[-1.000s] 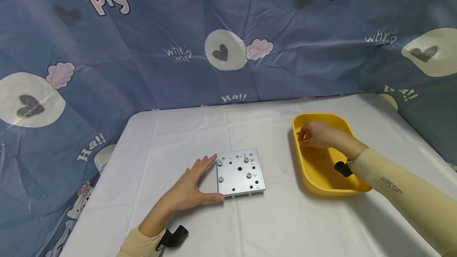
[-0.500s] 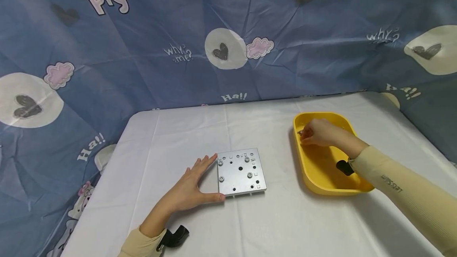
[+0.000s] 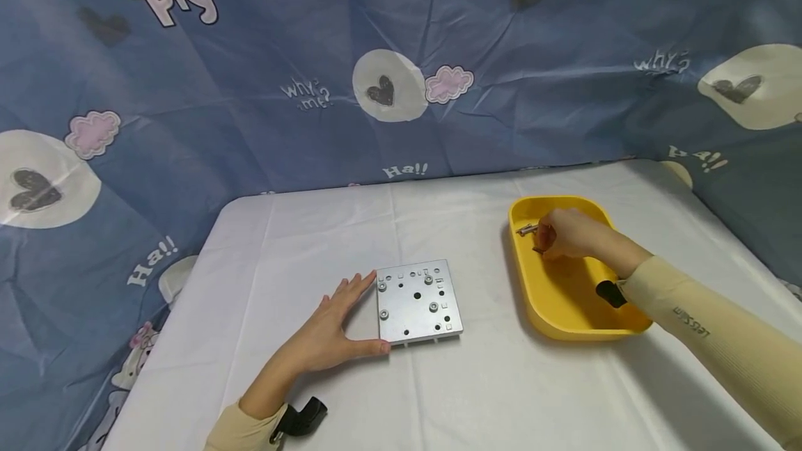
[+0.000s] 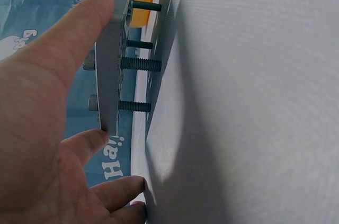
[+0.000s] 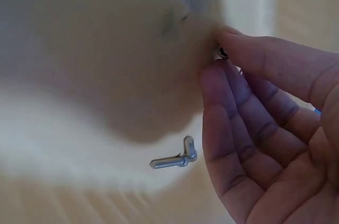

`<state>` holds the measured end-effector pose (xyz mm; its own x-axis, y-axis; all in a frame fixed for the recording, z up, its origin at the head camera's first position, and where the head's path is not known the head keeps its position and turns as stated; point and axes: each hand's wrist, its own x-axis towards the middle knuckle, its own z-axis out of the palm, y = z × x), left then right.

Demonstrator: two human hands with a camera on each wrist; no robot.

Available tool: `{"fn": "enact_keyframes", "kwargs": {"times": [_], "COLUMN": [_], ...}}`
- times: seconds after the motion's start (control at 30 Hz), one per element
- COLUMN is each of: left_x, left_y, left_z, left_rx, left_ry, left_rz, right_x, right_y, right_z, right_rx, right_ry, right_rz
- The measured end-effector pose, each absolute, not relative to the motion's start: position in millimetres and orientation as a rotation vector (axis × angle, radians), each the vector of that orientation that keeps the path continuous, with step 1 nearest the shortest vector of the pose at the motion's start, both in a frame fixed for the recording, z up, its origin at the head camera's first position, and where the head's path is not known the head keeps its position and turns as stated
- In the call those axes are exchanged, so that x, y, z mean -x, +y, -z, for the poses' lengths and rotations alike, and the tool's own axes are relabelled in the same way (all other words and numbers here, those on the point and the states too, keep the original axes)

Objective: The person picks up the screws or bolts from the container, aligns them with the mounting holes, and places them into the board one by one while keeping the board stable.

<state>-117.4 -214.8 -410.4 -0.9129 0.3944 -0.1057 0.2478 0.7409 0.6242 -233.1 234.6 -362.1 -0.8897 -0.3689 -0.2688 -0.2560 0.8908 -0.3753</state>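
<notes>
A square silver metal plate [image 3: 421, 308] with holes stands raised over the white table, socket-head screws through it. Their threaded shanks [image 4: 140, 64] stick out below the plate in the left wrist view. My left hand [image 3: 326, 336] holds the plate by its left side, thumb at the front corner and a fingertip at the back corner. Inside the yellow bin [image 3: 545, 322], my right hand [image 3: 573, 234] pinches a small screw [image 5: 221, 53] between thumb and fingers; mostly its socket head shows. Loose metal screws [image 5: 172, 160] lie in the bin beside that hand.
White cloth covers the table [image 3: 313, 235], and the bin stands on its right side. Behind the table hangs a blue printed curtain [image 3: 263, 131]. A black wrist camera [image 3: 303, 417] sits at the left cuff.
My right hand has drawn slightly right, away from the bin's left wall, and the loose screws there show more. My left hand and the plate stay put; the view has shifted a little.
</notes>
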Motion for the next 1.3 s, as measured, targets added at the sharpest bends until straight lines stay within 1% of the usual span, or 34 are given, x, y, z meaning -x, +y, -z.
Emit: {"fn": "enact_keyframes", "kwargs": {"times": [0.3, 1.3], "left_x": [117.6, 118.4], "left_y": [-214.3, -221.0], "left_z": [413.4, 418.6], "left_rx": [-0.511, -0.562], "left_ry": [2.711, 2.67], "left_rz": [-0.938, -0.957], "right_x": [234.3, 242.4], "right_y": [239.8, 240.3], "right_z": [364.5, 359.7], "right_rx": [0.391, 0.415], "right_ry": [2.788, 2.7], "right_rz": [0.446, 0.479]}}
